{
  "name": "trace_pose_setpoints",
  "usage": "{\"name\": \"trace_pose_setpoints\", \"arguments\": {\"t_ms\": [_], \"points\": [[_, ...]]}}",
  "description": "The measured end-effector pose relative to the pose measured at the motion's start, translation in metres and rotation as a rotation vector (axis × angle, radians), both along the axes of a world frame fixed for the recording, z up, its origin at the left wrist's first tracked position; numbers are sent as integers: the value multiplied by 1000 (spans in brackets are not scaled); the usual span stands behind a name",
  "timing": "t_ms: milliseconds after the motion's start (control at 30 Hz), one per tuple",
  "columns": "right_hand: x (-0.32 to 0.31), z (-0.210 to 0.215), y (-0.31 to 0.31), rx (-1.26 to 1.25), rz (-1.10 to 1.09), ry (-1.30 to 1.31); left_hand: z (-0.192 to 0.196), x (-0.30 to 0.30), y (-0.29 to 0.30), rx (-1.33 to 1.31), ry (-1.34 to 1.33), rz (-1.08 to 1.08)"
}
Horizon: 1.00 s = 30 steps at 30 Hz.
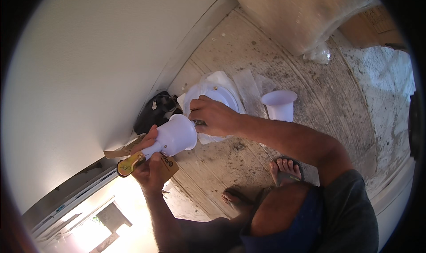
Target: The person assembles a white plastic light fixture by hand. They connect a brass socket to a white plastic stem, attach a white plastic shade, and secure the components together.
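A white cup-shaped lamp part (177, 135) with a narrow neck and a gold-coloured end plate (128, 165) lies tilted in my left hand (150, 169). The fingers and thumb of that hand wrap round the neck. My right hand (216, 116) is at the cup's open mouth, fingers bent and pressed together. A small dark bit shows between those fingers, too little to name. Behind the right hand, a round white lamp base (217, 93) with a small gold fitting rests on plastic wrapping, partly covered by the hand. Farther right, a second white cup-shaped shade (280, 107) stands on the floor.
A black zipped bag (153, 113) leans near the pale wall panel (97, 66) at left. Below the lamp part is a cardboard piece (171, 168). Plastic-wrapped bulk (297, 17) and a brown carton (377, 26) stand at the far right. My sandalled feet (286, 168) are on the dusty floor.
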State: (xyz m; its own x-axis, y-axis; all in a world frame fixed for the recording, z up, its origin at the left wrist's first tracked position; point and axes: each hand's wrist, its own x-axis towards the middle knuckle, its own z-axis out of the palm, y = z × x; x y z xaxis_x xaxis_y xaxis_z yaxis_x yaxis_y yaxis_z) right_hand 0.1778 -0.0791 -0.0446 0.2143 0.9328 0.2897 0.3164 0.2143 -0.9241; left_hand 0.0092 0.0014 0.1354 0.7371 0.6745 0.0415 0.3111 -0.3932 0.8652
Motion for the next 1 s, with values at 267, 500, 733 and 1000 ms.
{"name": "trace_pose_setpoints", "arguments": {"t_ms": [267, 500, 733, 1000], "points": [[-2, -1, 0, -38, -14, 9, -5, -4, -1, -30, -32, 33], [-4, 1, -2, -47, -11, 34, -8, -6, 8, -40, -63, 11], [-1, -3, -1, -9, -2, 22, -10, -3, -11, 101, -16, -49], [-1, -4, 0, -8, 1, 24, -5, 3, -1, 48, 26, -106]]}}
